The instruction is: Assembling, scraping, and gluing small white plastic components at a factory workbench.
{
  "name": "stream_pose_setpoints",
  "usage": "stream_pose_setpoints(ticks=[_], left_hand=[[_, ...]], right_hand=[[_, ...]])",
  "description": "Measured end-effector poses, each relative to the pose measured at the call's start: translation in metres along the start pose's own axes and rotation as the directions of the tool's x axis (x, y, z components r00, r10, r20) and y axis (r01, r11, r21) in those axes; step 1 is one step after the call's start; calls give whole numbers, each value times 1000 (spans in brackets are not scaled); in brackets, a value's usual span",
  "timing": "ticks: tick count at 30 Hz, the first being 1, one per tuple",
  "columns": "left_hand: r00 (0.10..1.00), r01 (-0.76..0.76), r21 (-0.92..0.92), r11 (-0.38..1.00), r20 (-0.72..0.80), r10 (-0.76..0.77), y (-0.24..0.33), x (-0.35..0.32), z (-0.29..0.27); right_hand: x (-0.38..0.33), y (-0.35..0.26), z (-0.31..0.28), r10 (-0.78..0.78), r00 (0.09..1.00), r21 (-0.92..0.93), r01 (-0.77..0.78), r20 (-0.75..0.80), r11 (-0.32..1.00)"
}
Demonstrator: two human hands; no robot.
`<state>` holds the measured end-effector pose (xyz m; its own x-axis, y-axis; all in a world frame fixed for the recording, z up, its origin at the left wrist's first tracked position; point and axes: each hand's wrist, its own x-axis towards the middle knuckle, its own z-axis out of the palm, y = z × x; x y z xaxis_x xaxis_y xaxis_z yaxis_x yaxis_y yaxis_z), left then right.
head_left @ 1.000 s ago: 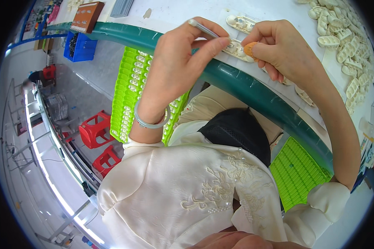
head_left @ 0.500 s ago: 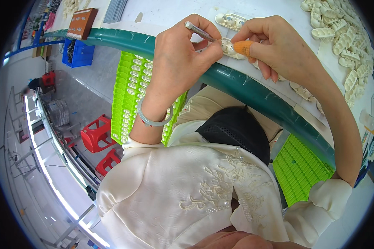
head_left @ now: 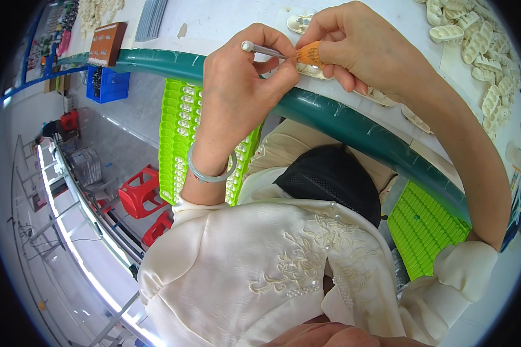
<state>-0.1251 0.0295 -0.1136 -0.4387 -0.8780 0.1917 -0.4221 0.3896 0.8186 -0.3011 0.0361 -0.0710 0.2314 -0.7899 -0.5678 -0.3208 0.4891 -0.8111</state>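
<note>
My left hand (head_left: 243,78) is closed around a slim silver pen-like tool (head_left: 264,51) with a white end, its tip pointing right. Beside that tip, my right hand (head_left: 367,49) pinches with thumb and finger. An orange finger cot (head_left: 310,54) covers one of its fingertips, and whatever is in the pinch is hidden. Under the fingers lies a cream plastic shell part (head_left: 311,71), partly covered. Another such part (head_left: 298,23) sits just beyond the right hand. Several more, like this cream shell (head_left: 417,120), lie along the table's near edge, below the right wrist.
A heap of cream plastic parts (head_left: 480,46) covers the table's right side. Dark green padding (head_left: 341,115) runs along the near edge. Bright green trays (head_left: 176,133) stand below, left and right. An orange-brown box (head_left: 106,45) and grey strips (head_left: 151,20) lie at the far left.
Both hands have shifted slightly left, the right one also farther from me. My right fingertips now meet the tool's tip, covering more of the shell part. The view has shifted a little too.
</note>
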Motion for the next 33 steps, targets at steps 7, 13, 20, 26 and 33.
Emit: stream_pose_setpoints(ticks=[7,13,20,26,33], left_hand=[[996,-85,36,996,22,84,0,0,0],[991,-135,73,988,19,133,-6,2,1],[991,128,-277,952,82,-109,-11,12,-13],[992,41,-276,960,-100,-71,-34,56,-21],[977,-187,161,969,-70,200,-52,105,-8]], right_hand=[[-1,0,3,31,1000,23,-31,0,999],[4,2,4,7,999,74,-4,-32,997],[7,15,8,-124,989,5,125,-85,992],[9,21,13,-220,963,-44,215,-157,976],[7,22,18,-165,968,-103,148,-191,984]])
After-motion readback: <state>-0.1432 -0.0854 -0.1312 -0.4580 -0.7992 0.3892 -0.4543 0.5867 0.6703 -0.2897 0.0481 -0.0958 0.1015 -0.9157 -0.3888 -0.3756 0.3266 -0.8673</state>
